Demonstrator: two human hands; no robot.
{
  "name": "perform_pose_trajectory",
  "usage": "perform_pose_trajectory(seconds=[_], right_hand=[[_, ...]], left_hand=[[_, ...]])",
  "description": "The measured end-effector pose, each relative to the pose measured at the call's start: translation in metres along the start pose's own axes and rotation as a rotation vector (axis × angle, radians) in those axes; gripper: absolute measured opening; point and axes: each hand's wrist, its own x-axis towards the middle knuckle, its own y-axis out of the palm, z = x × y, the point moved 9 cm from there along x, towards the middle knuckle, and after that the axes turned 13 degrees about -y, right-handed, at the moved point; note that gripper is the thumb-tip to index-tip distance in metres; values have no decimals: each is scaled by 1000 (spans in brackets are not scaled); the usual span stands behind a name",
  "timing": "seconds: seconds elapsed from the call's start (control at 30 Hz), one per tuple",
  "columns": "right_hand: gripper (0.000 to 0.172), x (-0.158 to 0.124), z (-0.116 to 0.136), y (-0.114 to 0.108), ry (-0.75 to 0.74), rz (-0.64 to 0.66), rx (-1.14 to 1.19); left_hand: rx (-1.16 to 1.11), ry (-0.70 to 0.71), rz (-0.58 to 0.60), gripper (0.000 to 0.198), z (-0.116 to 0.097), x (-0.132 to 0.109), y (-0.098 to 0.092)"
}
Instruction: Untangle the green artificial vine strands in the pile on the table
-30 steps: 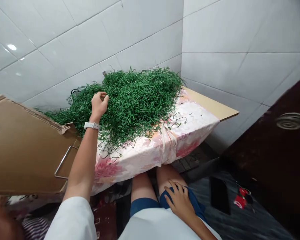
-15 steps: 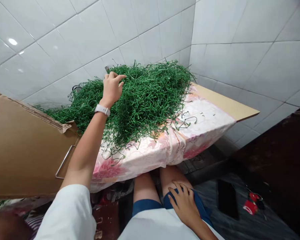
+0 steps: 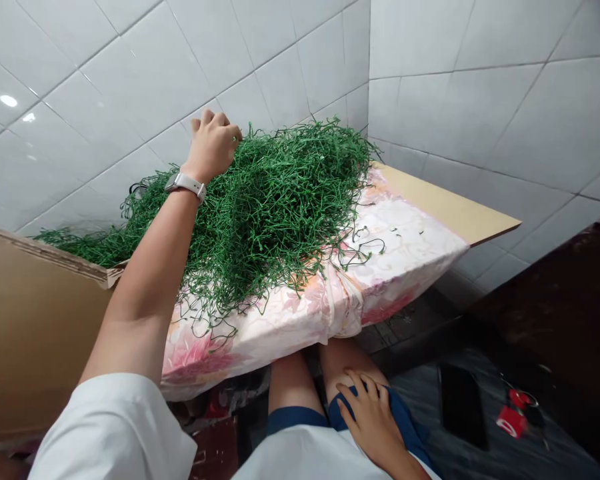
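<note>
A large tangled heap of thin green strings (image 3: 290, 200), many with small knotted ends, lies on a table covered with a pink-and-white floral cloth (image 3: 405, 233). My left hand (image 3: 213, 143), with a white-strapped watch (image 3: 186, 185) on its wrist, is at the back left of the heap, close to the tiled wall. Its fingers are curled in; what they hold, if anything, is hidden behind the hand. My right hand (image 3: 367, 410) rests on my thigh with its fingers spread, holding nothing.
A cardboard box (image 3: 35, 333) stands at the left, against the heap's left end. A bare board edge (image 3: 445, 200) juts out at the table's right. Below right lie a black phone (image 3: 463, 407) and keys with a red tag (image 3: 513, 420). White tiled walls (image 3: 300, 73) close off the back.
My left hand has moved slightly up and left, and its fingers have curled in. The small metallic piece beside it is no longer visible. My view has shifted a little; my right hand stays put.
</note>
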Motion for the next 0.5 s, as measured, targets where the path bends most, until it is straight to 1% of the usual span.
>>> perform_pose_trajectory(seconds=[0.07, 0.13, 0.2, 0.27, 0.33, 0.37, 0.43, 0.47, 0.5], right_hand=[[38, 0, -1, -1, 3, -1, -4], [37, -1, -2, -2, 8, -7, -13], [38, -2, -2, -2, -5, -20, -22], [38, -3, -1, -3, -21, -47, -34], [39, -3, -1, -3, -30, -77, -50], [39, -3, -1, -2, -32, -86, -60], [38, -3, -2, -1, -32, -95, -73], [38, -3, -2, 0, -40, -96, -73], [38, -3, -2, 0, -48, -97, -70]], left_hand=[[59, 4, -11, 17, -8, -3, -10], [134, 18, -89, 14, -18, -4, -26], [231, 25, -229, 19, -30, -5, -51], [329, 38, -334, 25, -44, -7, -76], [342, 122, -386, 26, -64, -12, -98], [327, 130, -430, 27, -71, -16, -110], [282, 150, -463, 29, -82, -23, -127], [279, 150, -457, 31, -85, -24, -130], [303, 145, -419, 32, -87, -25, -129]])
